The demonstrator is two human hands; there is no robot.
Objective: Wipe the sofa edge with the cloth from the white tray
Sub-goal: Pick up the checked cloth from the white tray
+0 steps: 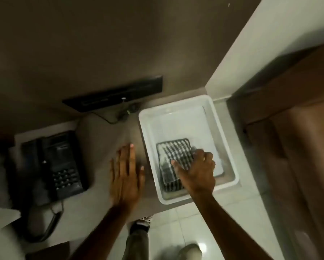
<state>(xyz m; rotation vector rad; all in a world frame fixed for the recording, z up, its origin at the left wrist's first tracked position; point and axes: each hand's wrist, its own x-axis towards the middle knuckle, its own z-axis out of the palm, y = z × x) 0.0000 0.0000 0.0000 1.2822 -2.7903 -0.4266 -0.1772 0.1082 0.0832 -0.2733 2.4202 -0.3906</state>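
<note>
A white tray (223, 139) stands on the right end of a grey tabletop (101, 132). Inside it lies a folded black-and-white checked cloth (173, 152). My right hand (196, 171) reaches into the tray and lies on the cloth's right side, fingers spread and curling over it; whether it grips the cloth I cannot tell. Flat on the tabletop just left of the tray rests my left hand (125, 175), fingers apart and holding nothing. No sofa is in view.
A black desk telephone (59, 166) with a coiled cord sits at the left. A black power strip (114, 94) lies along the wall behind. A brown wooden door or cabinet (298, 128) stands to the right. White floor tiles (232, 222) and my shoes are below.
</note>
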